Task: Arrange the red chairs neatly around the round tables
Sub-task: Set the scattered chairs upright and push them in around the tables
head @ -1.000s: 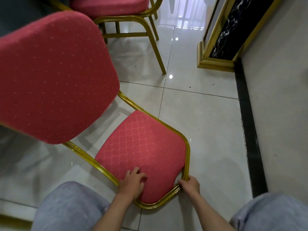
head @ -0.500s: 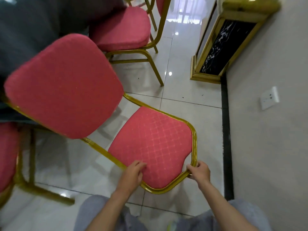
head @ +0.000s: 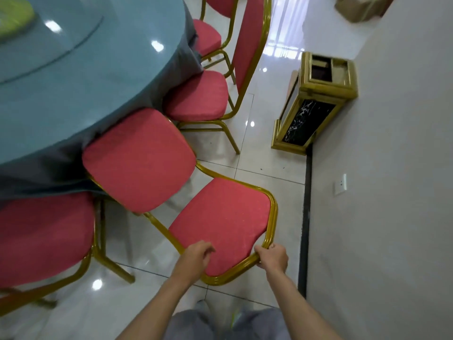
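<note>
A red chair with a gold frame stands in front of me, its seat (head: 137, 158) tucked against the cloth of the round table (head: 85, 82). Its backrest (head: 220, 222) leans toward me. My left hand (head: 196, 256) grips the backrest's top edge, fingers curled over the red pad. My right hand (head: 272, 258) grips the gold frame at the backrest's top right corner. Another red chair (head: 44, 236) stands close on the left. Two more red chairs, a near one (head: 196, 96) and a far one (head: 208, 38), stand at the table beyond.
A gold and black bin (head: 313, 106) stands against the wall on the right. The wall (head: 382, 192) carries a white socket (head: 340, 185) and a dark skirting strip. Glossy tiled floor (head: 264, 158) runs between chairs and wall. A glass turntable (head: 49, 40) lies on the table.
The view has risen from a crouch to standing. The chair has come up with both hands still on its backrest, and its seat now sits at the table edge.
</note>
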`<move>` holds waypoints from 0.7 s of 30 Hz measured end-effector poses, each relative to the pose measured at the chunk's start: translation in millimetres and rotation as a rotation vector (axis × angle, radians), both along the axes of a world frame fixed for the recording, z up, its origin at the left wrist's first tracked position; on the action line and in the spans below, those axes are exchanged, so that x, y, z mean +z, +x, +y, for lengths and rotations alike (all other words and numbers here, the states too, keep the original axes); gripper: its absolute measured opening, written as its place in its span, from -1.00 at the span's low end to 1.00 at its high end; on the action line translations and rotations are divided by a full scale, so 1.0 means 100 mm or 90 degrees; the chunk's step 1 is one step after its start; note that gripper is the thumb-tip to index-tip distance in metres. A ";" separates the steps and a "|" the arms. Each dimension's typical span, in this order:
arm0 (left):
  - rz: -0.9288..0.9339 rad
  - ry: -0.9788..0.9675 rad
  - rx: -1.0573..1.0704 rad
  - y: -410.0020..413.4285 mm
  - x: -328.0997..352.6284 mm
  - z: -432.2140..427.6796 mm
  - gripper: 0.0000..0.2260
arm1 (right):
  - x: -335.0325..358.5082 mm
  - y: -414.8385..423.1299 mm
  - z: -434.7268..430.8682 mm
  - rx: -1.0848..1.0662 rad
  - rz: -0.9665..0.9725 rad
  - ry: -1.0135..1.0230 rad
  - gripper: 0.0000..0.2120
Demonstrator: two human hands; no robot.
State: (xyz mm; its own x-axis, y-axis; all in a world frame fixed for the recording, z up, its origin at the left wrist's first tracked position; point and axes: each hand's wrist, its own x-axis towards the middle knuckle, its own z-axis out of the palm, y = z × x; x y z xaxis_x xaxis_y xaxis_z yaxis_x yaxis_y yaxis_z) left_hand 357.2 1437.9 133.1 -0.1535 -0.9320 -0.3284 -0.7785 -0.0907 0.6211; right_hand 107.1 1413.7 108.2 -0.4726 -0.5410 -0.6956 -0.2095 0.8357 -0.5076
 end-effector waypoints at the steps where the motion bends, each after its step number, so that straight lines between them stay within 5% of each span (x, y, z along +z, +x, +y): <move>1: 0.013 0.002 0.001 0.02 0.15 0.02 -0.80 | 0.16 0.05 0.01 -0.006 0.001 -0.002 -0.78; 7: 0.082 -0.011 0.040 0.16 0.96 0.25 -0.75 | 1.05 0.27 0.11 -0.037 -0.061 -0.025 -0.62; 13: 0.139 -0.044 0.032 0.22 1.53 0.33 -0.76 | 1.80 0.67 0.18 -0.053 -0.208 -0.092 -0.74; 19: 0.026 -0.024 0.060 0.36 1.80 0.25 -0.21 | 2.33 1.33 0.05 -0.009 -0.349 -0.175 -0.75; 21: -0.023 -0.053 0.131 0.42 1.86 0.15 -0.23 | 2.40 1.50 -0.04 0.011 -0.378 -0.177 -0.76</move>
State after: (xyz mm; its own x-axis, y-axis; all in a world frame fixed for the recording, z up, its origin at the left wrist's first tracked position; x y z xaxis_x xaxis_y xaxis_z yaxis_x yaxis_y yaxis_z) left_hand 399.6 1452.9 318.8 0.0537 -0.9664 -0.2514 -0.7707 -0.2002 0.6050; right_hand 257.2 1410.2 348.6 -0.0415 -0.7419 -0.6693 0.1605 0.6562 -0.7373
